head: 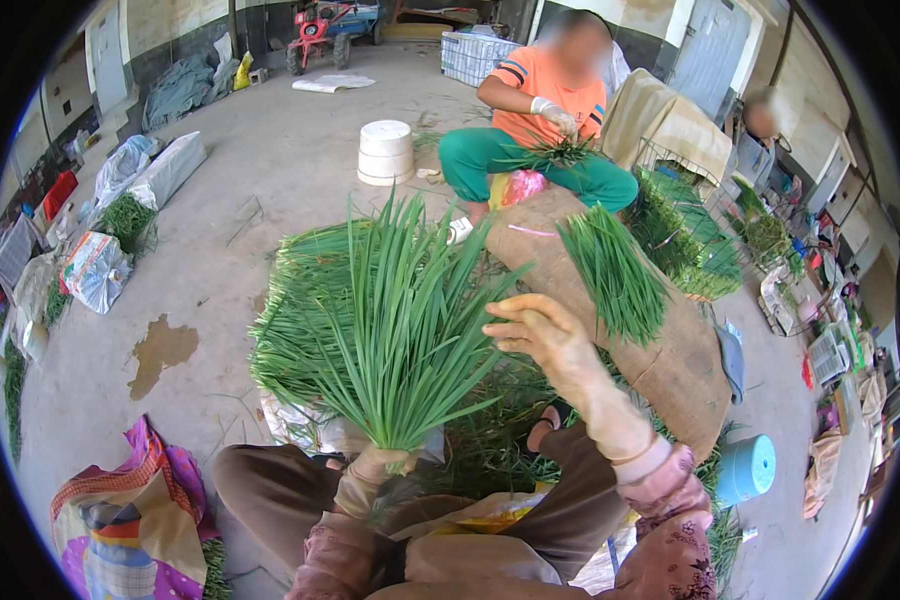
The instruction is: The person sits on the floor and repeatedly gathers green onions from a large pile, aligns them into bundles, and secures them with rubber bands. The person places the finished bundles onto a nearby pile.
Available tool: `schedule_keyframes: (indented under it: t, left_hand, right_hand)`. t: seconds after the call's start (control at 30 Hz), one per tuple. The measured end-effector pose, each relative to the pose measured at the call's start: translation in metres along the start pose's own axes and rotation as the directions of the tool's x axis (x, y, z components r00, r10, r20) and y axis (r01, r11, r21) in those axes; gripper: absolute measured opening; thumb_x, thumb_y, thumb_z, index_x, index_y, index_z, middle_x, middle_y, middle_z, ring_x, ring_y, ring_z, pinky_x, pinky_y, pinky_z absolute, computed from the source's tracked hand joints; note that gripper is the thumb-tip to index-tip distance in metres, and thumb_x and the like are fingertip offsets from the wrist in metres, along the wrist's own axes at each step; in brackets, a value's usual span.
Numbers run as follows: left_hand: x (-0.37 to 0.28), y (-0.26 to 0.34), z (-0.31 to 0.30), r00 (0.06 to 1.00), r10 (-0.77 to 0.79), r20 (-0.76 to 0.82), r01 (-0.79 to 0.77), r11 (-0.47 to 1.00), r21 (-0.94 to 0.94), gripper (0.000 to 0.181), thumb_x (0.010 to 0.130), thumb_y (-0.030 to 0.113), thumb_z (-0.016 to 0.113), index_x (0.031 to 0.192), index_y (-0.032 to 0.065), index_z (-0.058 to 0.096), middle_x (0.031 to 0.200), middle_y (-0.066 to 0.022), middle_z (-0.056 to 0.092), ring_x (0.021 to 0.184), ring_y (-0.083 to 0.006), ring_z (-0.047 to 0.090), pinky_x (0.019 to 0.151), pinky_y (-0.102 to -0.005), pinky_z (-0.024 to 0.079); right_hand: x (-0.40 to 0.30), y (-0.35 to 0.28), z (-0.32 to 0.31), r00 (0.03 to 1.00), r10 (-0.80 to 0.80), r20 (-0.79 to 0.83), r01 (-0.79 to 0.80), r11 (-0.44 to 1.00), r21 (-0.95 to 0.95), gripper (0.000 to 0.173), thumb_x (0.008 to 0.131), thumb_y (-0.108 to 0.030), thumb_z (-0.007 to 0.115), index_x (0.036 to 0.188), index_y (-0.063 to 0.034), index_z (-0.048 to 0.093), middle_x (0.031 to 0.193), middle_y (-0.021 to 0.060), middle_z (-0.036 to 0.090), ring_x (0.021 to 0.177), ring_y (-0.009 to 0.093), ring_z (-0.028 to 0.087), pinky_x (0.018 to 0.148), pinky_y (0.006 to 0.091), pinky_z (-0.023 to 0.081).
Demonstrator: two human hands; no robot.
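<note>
My left hand (pixel 379 466), in a pale glove, grips a bunch of garlic chives (pixel 412 330) by its stem ends. The long green leaves fan upward and away from me. My right hand (pixel 532 330), also gloved, is raised just right of the leaves. Its fingers are extended and nothing shows in them. Behind the held bunch lies a thick stack of chives (pixel 304 315), partly hidden by it, with pale stem ends facing left. Another bundle of chives (pixel 615 274) rests on a brown board (pixel 675 375) to the right. Loose leaves (pixel 487 442) litter the ground before my legs.
Across the board sits a co-worker (pixel 547 97) with a gloved hand over some chives. A second person (pixel 759 124) is at far right. A white bucket (pixel 385 154), a blue bucket (pixel 746 470), a wire crate of chives (pixel 682 232) and a patterned cloth (pixel 131 517) stand around.
</note>
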State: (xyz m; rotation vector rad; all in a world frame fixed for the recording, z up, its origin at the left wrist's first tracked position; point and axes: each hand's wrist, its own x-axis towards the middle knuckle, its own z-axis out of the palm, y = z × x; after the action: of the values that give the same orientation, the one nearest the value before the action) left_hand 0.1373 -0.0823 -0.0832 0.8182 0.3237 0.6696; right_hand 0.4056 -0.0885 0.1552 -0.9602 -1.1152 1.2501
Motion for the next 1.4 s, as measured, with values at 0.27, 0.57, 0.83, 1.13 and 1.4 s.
schedule_keyframes:
  t: [0.27, 0.57, 0.83, 1.13, 1.4]
  left_hand:
    - [-0.01, -0.009, -0.015, 0.998, 0.019, 0.065, -0.006, 0.982, -0.191, 0.047, 0.072, 0.023, 0.07, 0.107, -0.0043, 0.056, 0.073, -0.009, 0.055, 0.057, -0.0171, 0.049, 0.05, -0.0268, 0.037]
    - [-0.008, -0.003, 0.0, 0.999, 0.034, 0.04, -0.028, 0.989, -0.148, 0.045, 0.073, 0.027, 0.07, 0.104, -0.0023, 0.057, 0.069, -0.0083, 0.053, 0.057, -0.0162, 0.048, 0.05, -0.026, 0.037]
    - [-0.001, 0.002, 0.009, 0.991, 0.04, -0.125, -0.052, 0.994, -0.096, 0.046, 0.073, 0.03, 0.069, 0.105, -0.0006, 0.056, 0.068, -0.0042, 0.052, 0.059, -0.0148, 0.047, 0.056, -0.0277, 0.036]
    - [-0.002, -0.021, -0.026, 0.88, 0.186, -0.437, -0.228, 0.973, -0.045, 0.023, 0.078, 0.016, 0.069, 0.097, 0.0061, 0.059, 0.079, -0.0021, 0.061, 0.064, -0.0121, 0.057, 0.057, -0.0259, 0.047]
    - [-0.001, -0.048, -0.031, 0.861, 0.264, -0.434, -0.166, 0.954, 0.251, 0.023, 0.08, 0.024, 0.067, 0.097, 0.0094, 0.062, 0.08, -0.0032, 0.062, 0.063, -0.0124, 0.055, 0.052, -0.0267, 0.045]
  right_hand:
    - [0.045, 0.058, 0.018, 0.983, -0.047, -0.178, -0.015, 0.943, -0.334, 0.023, 0.094, -0.006, 0.04, 0.113, 0.0029, 0.049, 0.102, 0.0142, 0.063, 0.058, 0.012, 0.06, 0.055, 0.0221, 0.047]
    - [0.058, 0.078, 0.02, 0.975, 0.17, -0.145, -0.218, 0.865, -0.452, 0.028, 0.08, -0.022, 0.07, 0.094, 0.0008, 0.064, 0.074, 0.003, 0.062, 0.057, 0.01, 0.051, 0.055, 0.0271, 0.044]
    - [0.042, 0.071, 0.009, 0.95, 0.085, -0.301, -0.281, 0.652, -0.704, 0.03, 0.084, -0.033, 0.061, 0.09, -0.0043, 0.066, 0.065, 0.0081, 0.061, 0.056, 0.016, 0.06, 0.056, 0.0309, 0.046]
    - [0.037, 0.095, 0.033, 0.94, -0.27, -0.211, -0.108, 0.349, -0.931, 0.03, 0.084, -0.034, 0.061, 0.088, -0.0053, 0.066, 0.082, 0.0182, 0.064, 0.077, 0.035, 0.061, 0.069, 0.0395, 0.048]
    - [0.034, 0.127, 0.046, 0.954, -0.217, -0.208, -0.125, 0.341, -0.932, 0.037, 0.087, -0.038, 0.056, 0.097, -0.003, 0.066, 0.098, 0.0174, 0.065, 0.091, 0.03, 0.061, 0.082, 0.0361, 0.048]
